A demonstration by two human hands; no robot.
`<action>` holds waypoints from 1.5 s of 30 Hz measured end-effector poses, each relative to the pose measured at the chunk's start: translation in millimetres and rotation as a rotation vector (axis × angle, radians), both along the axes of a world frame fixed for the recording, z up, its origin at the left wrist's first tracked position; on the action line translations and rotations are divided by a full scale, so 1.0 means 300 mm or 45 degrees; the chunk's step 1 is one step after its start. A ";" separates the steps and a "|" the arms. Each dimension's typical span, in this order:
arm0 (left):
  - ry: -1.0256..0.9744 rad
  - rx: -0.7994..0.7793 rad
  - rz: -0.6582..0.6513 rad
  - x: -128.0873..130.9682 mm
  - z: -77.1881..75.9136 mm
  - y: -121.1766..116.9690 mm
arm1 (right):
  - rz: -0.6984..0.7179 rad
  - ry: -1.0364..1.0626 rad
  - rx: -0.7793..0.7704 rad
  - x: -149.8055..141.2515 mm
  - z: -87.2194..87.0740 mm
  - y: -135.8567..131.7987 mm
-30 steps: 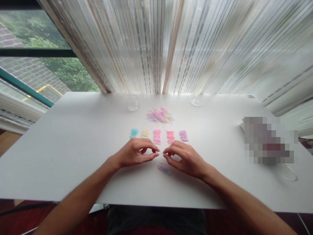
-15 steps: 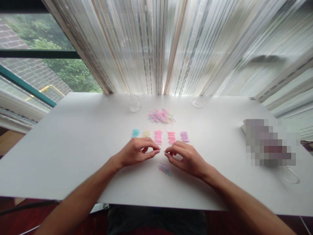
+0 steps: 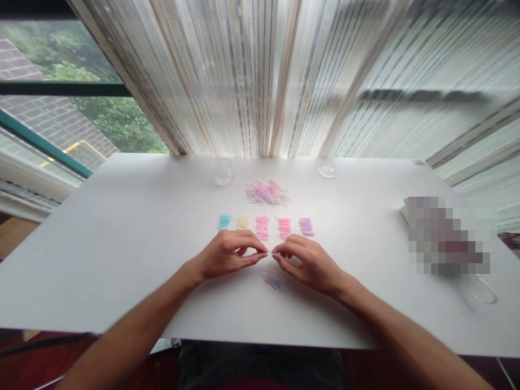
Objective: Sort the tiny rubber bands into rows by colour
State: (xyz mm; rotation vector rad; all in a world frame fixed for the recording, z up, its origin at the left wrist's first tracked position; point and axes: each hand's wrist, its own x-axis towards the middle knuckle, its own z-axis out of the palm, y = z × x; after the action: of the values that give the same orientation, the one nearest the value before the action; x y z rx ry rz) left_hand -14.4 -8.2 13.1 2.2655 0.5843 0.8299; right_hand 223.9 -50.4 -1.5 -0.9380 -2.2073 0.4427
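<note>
My left hand [image 3: 231, 252] and my right hand [image 3: 307, 261] meet almost fingertip to fingertip above the table, each in a thumb-and-finger pinch. Whatever lies between the fingertips is too small to make out. Beyond them runs a row of small thin bands sorted by colour: a teal group [image 3: 224, 221], a pale yellow group [image 3: 242, 222], a pink group [image 3: 262, 227], a coral-pink group [image 3: 285, 228] and a purple group [image 3: 306, 226]. Nearer me, below the fingertips, lies a little heap of mixed blue and pink bands [image 3: 273, 280].
A larger mixed pile of pastel bands [image 3: 267, 192] lies farther back. Behind it stand a clear plastic container [image 3: 223, 173] at left and a clear round lid [image 3: 327, 170] at right. A blurred-out object [image 3: 447, 238] with a cord loop rests on the white table [image 3: 134, 227] at right.
My fingertips have drawn slightly closer together, the left hand moving a little to the right. The bands on the table have not visibly moved.
</note>
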 end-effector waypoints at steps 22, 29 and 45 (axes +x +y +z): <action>0.119 0.005 0.000 -0.001 0.007 -0.005 | 0.007 0.011 0.000 -0.002 -0.001 -0.001; 0.084 0.011 0.006 -0.004 0.007 0.000 | 0.003 -0.021 -0.025 -0.002 -0.001 -0.001; 0.048 0.035 0.012 -0.001 -0.007 0.000 | 0.019 -0.007 0.007 -0.003 -0.001 -0.002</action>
State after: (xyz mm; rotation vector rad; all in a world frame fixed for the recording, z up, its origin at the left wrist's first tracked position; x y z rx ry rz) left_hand -14.7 -8.1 11.1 2.3093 0.6049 0.8062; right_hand 223.1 -50.9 -1.6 -0.9218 -2.2207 0.4413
